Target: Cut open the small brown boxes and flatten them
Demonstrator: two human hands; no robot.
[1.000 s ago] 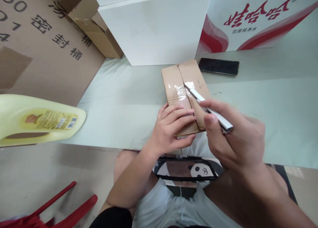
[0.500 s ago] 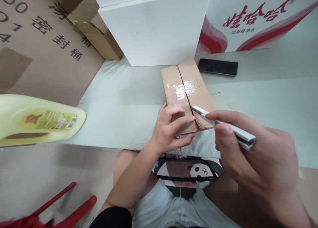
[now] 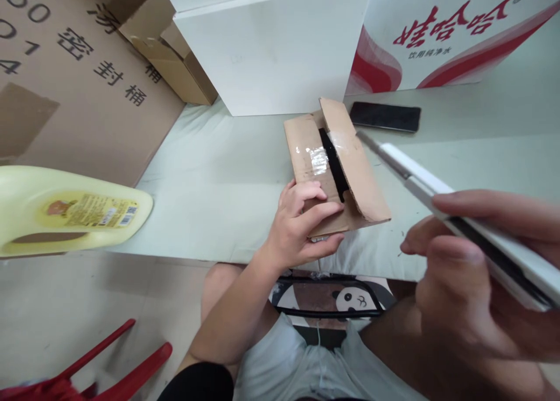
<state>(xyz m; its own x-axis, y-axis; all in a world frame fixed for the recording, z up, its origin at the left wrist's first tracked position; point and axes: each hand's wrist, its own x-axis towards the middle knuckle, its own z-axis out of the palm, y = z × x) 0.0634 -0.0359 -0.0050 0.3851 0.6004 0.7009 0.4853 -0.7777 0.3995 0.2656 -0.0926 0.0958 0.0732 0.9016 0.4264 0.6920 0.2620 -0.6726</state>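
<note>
A small brown cardboard box [image 3: 301,136] lies on the pale green cloth, its right top flap [image 3: 356,165] lifted and a dark gap showing between the flaps. Clear tape with a cut edge clings to both flaps. My left hand [image 3: 301,220] grips the box's near left corner, fingers on top and thumb at the front side. To the right of the box, my right hand [image 3: 472,278] is closed around a white utility knife [image 3: 455,211]. The knife's blade is out, its tip pointing up-left, apart from the box.
A black phone [image 3: 385,116] lies behind the box. White boxes [image 3: 271,57] and a red-and-white carton [image 3: 437,45] stand at the back. At left are a large carton [image 3: 87,121] and a yellow bottle [image 3: 87,214]. A red chair or stool [image 3: 131,372] is below left.
The knife left the seam and moved right and toward the camera with my right hand. The right flap has risen, opening a gap. My left hand stayed on the box.
</note>
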